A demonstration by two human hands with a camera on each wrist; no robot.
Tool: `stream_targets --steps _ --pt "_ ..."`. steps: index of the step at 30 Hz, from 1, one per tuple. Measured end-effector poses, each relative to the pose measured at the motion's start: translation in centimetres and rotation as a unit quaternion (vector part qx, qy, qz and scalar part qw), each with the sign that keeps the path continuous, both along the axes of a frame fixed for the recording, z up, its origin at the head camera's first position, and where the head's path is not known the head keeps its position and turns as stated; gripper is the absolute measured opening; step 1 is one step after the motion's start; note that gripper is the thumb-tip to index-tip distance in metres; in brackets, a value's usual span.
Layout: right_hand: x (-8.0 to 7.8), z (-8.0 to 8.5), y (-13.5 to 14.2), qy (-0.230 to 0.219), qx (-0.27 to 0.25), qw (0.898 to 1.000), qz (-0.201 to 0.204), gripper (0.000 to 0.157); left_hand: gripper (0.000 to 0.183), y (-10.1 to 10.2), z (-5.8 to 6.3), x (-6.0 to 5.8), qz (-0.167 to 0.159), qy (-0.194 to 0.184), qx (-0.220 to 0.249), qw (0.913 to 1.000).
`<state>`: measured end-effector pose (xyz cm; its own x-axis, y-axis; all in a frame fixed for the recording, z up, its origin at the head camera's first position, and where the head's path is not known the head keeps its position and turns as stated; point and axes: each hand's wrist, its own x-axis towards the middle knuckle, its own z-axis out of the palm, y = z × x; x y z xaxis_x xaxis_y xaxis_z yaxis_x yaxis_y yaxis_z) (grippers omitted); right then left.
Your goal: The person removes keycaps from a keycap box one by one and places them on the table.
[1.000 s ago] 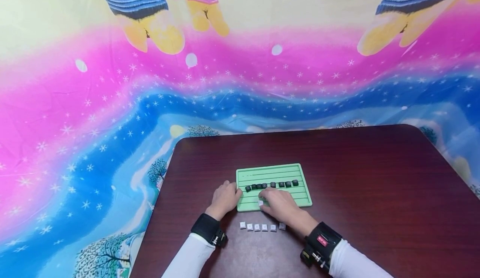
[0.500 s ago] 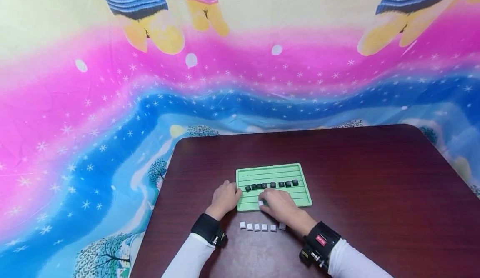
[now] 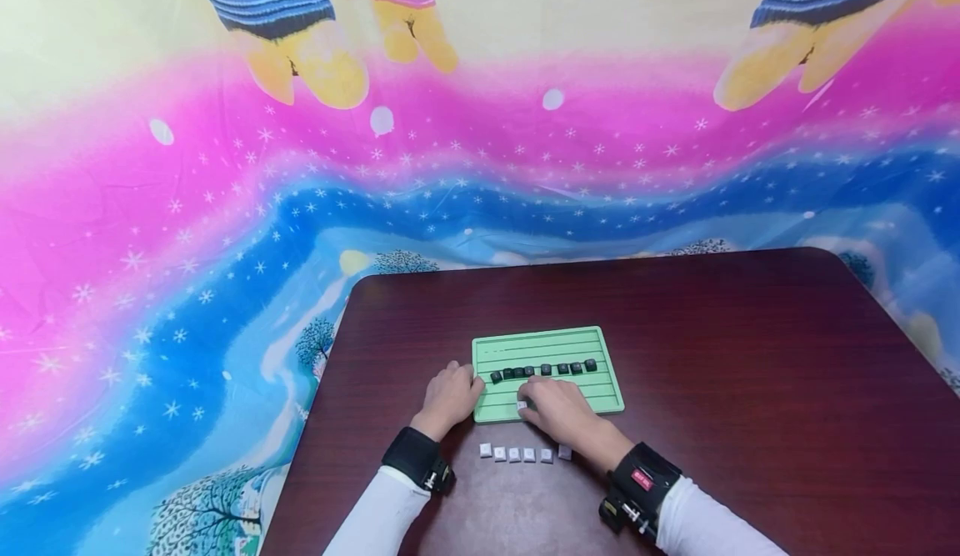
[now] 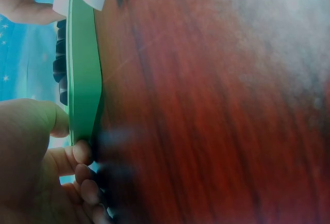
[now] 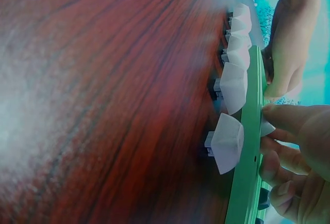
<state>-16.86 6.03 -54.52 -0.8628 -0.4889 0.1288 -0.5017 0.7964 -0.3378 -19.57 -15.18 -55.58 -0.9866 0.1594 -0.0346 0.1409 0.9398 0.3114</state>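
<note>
A light green tray (image 3: 551,344) with ridged rows lies on the table, carrying a row of several black keycaps (image 3: 563,369). My left hand (image 3: 448,396) grips the tray's left edge, thumb above and index finger at the side, as the left wrist view shows. Over the tray's near part, my right hand (image 3: 562,410) pinches a small white keycap (image 3: 522,405) between thumb and fingers. In the right wrist view that keycap (image 5: 267,128) is partly hidden by the fingers. Whether it touches the tray I cannot tell.
Several white keycaps (image 3: 514,455) stand in a line on the dark red-brown table (image 3: 720,348), in front of the tray. The rightmost white keycap (image 3: 565,453) sits close to my right wrist. A patterned cloth (image 3: 480,156) hangs behind the table's far edge.
Almost nothing differs. The right wrist shifts very slightly, while both hands, the tray and the keycaps stay in place.
</note>
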Motion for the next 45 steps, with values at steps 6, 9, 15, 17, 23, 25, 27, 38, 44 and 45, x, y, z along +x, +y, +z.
stream_targets --steps 6,9,15,17,23,25,27,38,44,45 --pt "0.0 0.3 0.1 0.009 -0.01 1.0 -0.001 0.017 0.032 0.0 0.0 0.0 -0.002 -0.002 0.002 1.0" --pt "0.1 0.6 0.2 0.011 -0.02 1.0 0.001 0.017 0.032 -0.1 0.0 -0.1 -0.002 -0.003 0.003 1.0" --pt "0.3 0.9 0.6 0.015 -0.024 1.0 0.006 0.016 0.033 -0.1 0.0 0.0 -0.002 -0.009 0.006 0.9999" --pt "0.4 0.9 0.7 0.016 -0.022 1.0 0.007 0.015 0.033 -0.1 0.0 0.0 -0.003 -0.009 0.006 0.9999" --pt "0.8 1.2 1.2 0.03 -0.019 0.999 0.012 0.013 0.033 -0.1 0.0 0.0 -0.002 -0.011 0.006 0.9999" --pt "1.0 1.3 1.4 0.037 -0.019 0.999 0.013 0.013 0.033 -0.1 0.0 0.0 -0.002 -0.011 0.005 0.9999" --pt "1.1 1.3 1.5 0.043 -0.019 0.999 0.013 0.013 0.033 -0.1 0.0 0.0 -0.002 -0.011 0.005 0.9999" --pt "1.7 1.6 2.4 0.058 -0.013 0.998 0.013 0.012 0.033 -0.1 0.1 0.1 -0.003 -0.012 0.006 0.9999" --pt "2.0 1.5 2.8 0.06 -0.013 0.998 0.015 0.011 0.034 -0.1 0.1 0.1 -0.003 -0.016 0.007 0.9998" --pt "2.0 1.4 2.8 0.06 -0.013 0.998 0.015 0.011 0.034 -0.1 0.2 0.1 -0.002 -0.017 0.008 0.9998"
